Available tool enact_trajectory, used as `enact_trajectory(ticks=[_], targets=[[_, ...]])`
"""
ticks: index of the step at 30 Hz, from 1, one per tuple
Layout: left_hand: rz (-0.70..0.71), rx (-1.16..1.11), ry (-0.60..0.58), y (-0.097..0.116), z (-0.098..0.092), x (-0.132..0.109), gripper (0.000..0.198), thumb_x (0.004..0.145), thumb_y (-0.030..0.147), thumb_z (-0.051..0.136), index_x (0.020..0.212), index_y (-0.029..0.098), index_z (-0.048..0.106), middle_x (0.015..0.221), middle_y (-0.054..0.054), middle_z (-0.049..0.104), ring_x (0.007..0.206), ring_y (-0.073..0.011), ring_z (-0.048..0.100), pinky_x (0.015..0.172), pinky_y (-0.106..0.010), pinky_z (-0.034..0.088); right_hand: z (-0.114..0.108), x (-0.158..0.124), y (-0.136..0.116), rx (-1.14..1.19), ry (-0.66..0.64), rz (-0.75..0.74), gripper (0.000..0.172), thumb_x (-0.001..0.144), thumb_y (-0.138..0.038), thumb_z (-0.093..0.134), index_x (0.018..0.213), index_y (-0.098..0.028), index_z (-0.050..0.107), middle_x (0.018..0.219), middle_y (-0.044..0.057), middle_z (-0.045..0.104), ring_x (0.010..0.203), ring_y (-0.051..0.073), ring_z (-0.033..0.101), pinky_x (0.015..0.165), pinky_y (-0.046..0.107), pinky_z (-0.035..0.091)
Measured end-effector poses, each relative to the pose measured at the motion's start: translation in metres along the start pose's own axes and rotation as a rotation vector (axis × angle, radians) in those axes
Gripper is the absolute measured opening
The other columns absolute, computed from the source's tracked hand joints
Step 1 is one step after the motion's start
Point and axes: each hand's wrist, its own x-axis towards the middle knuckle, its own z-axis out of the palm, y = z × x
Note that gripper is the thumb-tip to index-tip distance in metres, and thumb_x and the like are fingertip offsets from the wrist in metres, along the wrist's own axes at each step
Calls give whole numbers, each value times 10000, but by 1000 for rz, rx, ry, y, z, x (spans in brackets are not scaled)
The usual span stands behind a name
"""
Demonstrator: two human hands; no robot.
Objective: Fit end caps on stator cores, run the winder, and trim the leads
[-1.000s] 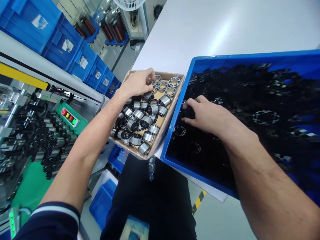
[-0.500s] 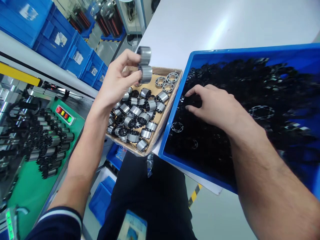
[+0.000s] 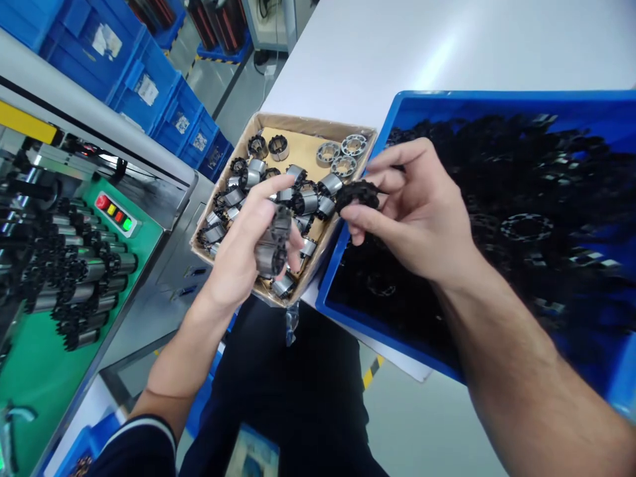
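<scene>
Two metal cores [image 3: 271, 258], silvery cylinders with dark toothed ends, rest in my left hand [image 3: 243, 245], its fingers curled about them over the cardboard box. Between the thumb and fingers of my right hand [image 3: 422, 205] is a black toothed ring [image 3: 358, 196], held over the near edge of the blue bin [image 3: 342, 265]. Many dark parts lie in that bin, among them a ring with a pale edge [image 3: 527, 227]. In the cardboard box [image 3: 298, 122] are several similar metal cores [image 3: 305, 201] and three bare metal rings [image 3: 342, 165].
At left, rows of metal cores [image 3: 92, 271] stand on a green machine bed [image 3: 34, 377] beside a button box [image 3: 115, 215]. Blue crates [image 3: 149, 86] line the upper left. The white table [image 3: 358, 53] extends behind the box and bin.
My left hand has come down and right with the two metal cores, turning them. My right hand has risen from the bin with a black toothed ring in its fingers.
</scene>
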Motion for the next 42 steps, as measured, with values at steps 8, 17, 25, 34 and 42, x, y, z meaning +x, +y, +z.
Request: enact_trajectory(ticks=[8,17,25,34,42], targets=[[78,141,92,-12,27,12,555,1276,833,571,1439,381,848,897,-38,709,722,-240,647,614,-370,547,12,-7,-23,57,-18,-18,558,914,-779,1107,1216,-351,913,1221,78,922,881,292,894,737,488,829],[174,213,83,-23,35,15,813,1257,975,451,1550,305,806,907,-30,698,752,-224,701,729,-362,617,17,-8,-31,344,-85,-178,163,1045,-222,1063,1121,-311,948,1072,-3,900,893,169,904,839,294,830],[257,189,55,-22,35,13,576,1289,813,611,1489,313,815,1543,-102,808,1467,-348,801,1238,-464,692,25,-10,-32,383,-55,-39,572,741,0,1176,1149,-378,1043,1048,-62,969,981,148,979,912,176,797],[168,303,60,-14,41,9,598,1308,838,545,1446,311,791,1340,-83,841,943,-259,714,860,-426,614,25,-11,-25,282,-66,-94,451,869,-85,1098,1184,-404,1050,1105,-27,987,992,235,974,913,359,851],[196,303,9,-22,34,16,575,1337,791,502,1395,326,836,1232,-56,826,906,-207,745,727,-334,604,26,-16,-23,259,-30,-77,526,888,-104,1113,1204,-520,1047,1132,-53,987,1018,291,984,969,482,874]])
